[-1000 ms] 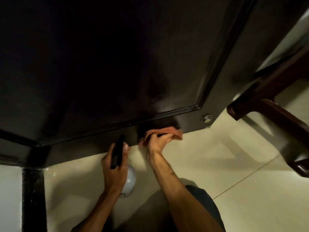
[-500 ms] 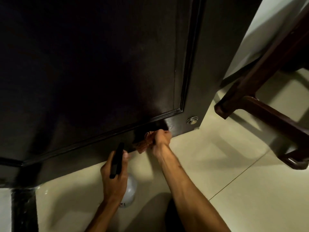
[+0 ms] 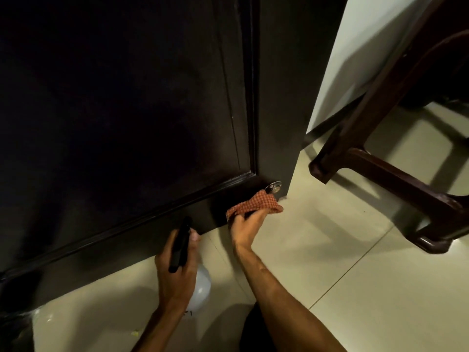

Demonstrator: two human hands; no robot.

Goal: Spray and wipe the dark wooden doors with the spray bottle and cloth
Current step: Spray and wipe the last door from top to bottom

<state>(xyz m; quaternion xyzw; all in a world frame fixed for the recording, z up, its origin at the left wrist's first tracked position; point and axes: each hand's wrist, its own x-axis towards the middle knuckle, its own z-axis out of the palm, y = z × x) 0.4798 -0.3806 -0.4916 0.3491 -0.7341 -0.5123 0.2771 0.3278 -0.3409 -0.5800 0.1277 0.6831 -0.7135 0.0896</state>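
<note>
Dark wooden door (image 3: 127,110) filled most of the view, far and left, with its bottom rail running just above the pale tiled floor (image 3: 330,275). A dark wooden chair frame (image 3: 396,184) stood on the tiles to the right, well apart from the door, with a light wall (image 3: 355,59) behind it. Left hand (image 3: 177,273) was low and near, fingers clenched round the neck of the spray bottle (image 3: 201,288). The bottle's black trigger head pointed up toward the rail and its white body hung under the palm, close to the floor; whether it touched the floor could not be told. Right hand (image 3: 247,224) grasped the bunched orange checked cloth (image 3: 256,205) and pressed it on the bottom rail at the door's far right corner. A small round metal fitting (image 3: 274,187) sat on the rail just beside the cloth, maybe touching it. Step judged: wiping, not spraying, on the lowest strip of this door, right end. Next move probably called for working the cloth round that fitting and down to the lower edge without snagging. After that, likely a fresh spray on any unwiped stretch, nozzle aimed at wood and not the tiles.
</note>
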